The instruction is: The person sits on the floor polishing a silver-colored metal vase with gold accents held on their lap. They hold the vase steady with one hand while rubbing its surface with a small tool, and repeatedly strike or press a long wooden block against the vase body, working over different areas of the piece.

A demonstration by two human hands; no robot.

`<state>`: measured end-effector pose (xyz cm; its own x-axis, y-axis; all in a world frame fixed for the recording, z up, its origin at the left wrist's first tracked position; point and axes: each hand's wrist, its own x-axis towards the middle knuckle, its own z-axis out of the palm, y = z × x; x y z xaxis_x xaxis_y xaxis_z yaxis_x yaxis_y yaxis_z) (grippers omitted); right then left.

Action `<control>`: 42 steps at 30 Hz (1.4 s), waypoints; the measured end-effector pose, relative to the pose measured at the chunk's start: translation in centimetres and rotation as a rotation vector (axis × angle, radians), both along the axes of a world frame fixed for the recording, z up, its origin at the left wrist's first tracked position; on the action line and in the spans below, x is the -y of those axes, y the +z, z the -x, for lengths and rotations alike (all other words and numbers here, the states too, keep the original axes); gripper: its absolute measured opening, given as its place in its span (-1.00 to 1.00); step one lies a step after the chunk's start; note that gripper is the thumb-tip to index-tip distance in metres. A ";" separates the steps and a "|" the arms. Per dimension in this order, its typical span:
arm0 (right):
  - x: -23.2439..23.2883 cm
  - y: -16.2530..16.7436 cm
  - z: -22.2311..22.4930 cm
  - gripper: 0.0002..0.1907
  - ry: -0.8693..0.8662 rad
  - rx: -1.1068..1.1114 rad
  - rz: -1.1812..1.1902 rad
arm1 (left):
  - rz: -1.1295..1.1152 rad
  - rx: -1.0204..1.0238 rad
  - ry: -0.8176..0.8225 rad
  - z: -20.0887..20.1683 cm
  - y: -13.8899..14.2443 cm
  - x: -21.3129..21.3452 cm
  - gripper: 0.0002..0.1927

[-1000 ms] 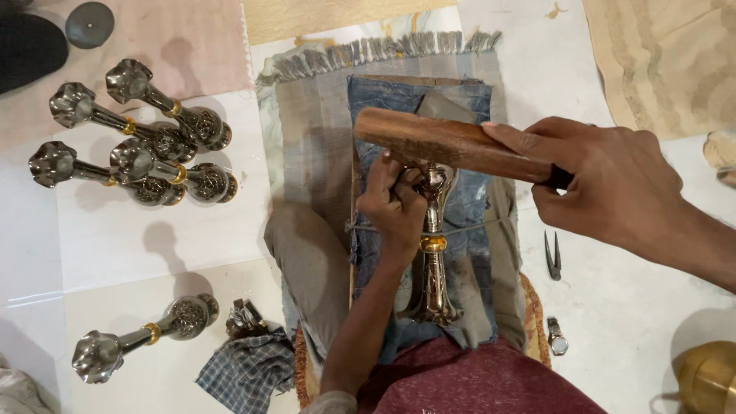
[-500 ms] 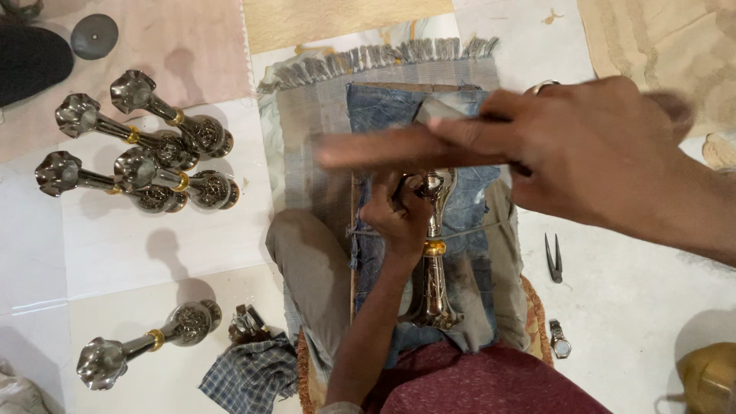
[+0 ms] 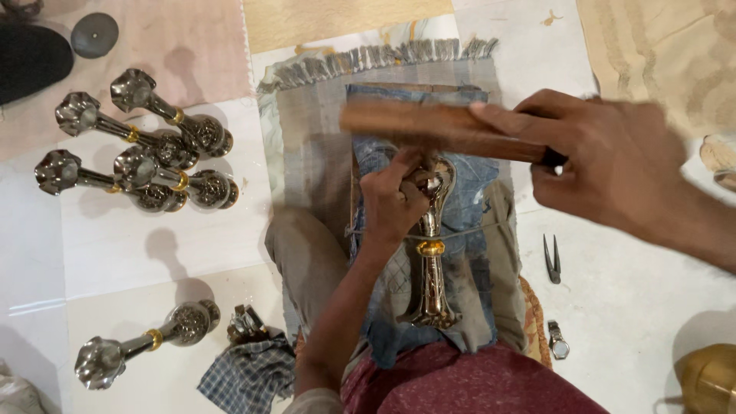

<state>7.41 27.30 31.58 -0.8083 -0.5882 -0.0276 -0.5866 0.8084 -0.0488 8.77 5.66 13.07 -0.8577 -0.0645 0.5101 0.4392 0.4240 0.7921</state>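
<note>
- A seated person's right hand (image 3: 613,165) is clenched around the end of a wooden mallet (image 3: 437,129), which lies level across the top of the work and is blurred in the head view.
- The left hand (image 3: 392,201) is closed tight around the upper end of a metal vase (image 3: 431,261), a slim dark piece with a brass band at its middle; something small may be pinched in that hand, but the fingers hide it.
- The vase lies lengthwise on a folded piece of blue denim cloth (image 3: 468,199) over the person's lap, its flared foot pointing toward the maroon garment (image 3: 460,383), with a thin cord crossing it at the band.
- Under the denim is a grey fringed mat (image 3: 307,138) spread on the tiled floor (image 3: 138,245).
- To the left, four finished vases (image 3: 146,153) lie in a loose heap, touching one another; a fifth vase (image 3: 146,349) lies alone nearer the person, just beside a checked rag (image 3: 249,376) with a small metal part on it.
- To the right of the mat, a small pair of pincers (image 3: 552,259) and a wristwatch (image 3: 557,341) rest on the floor, well apart from the hands.
- A brass vessel (image 3: 709,379) shows at the lower right corner.
</note>
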 end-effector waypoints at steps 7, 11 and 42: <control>-3.4 -3.0 -2.4 -0.20 -0.370 0.175 -0.215 | -0.096 0.090 -0.452 3.3 1.1 1.9 -0.64; -4.5 -6.7 -4.3 -0.15 -0.367 0.324 0.702 | 0.115 -0.030 -0.556 5.4 2.1 2.9 -0.64; 5.3 2.4 0.2 0.00 -0.007 0.034 -0.458 | -0.203 -0.066 0.222 -2.3 -0.5 -0.6 -0.86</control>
<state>7.26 21.99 34.02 -0.8063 -0.5039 -0.3099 -0.5854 0.7549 0.2957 11.05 6.24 12.54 -0.7765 -0.3531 0.5218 0.4067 0.3516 0.8432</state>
